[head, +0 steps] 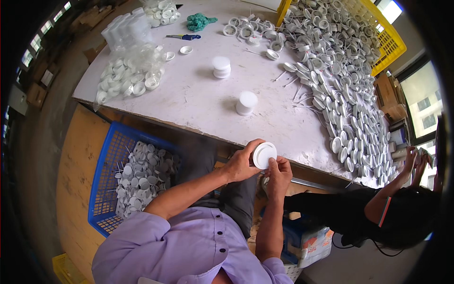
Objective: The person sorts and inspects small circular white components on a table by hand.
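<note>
My left hand [238, 164] grips a round white plastic lamp housing [258, 146] by its side, over the front edge of the table. Inside its rim lies a thin white disc [265, 156], slightly off centre. The thumb of my right hand [279, 174] presses on the lower edge of this disc, its fingers bent at the housing's right side. Just beyond my hands stands a stack of white discs [247, 103]. Farther back is a second, less even disc stack [221, 67].
Wired white lamp housings [340, 106] cover the table's right side, heaped from a yellow crate [390, 53]. Bagged white cups [124, 78], a utility knife [184, 37] and a green bundle [200, 22] lie left and back. A blue basket [101, 191] holds wired discs. A co-worker [390, 213] is at right.
</note>
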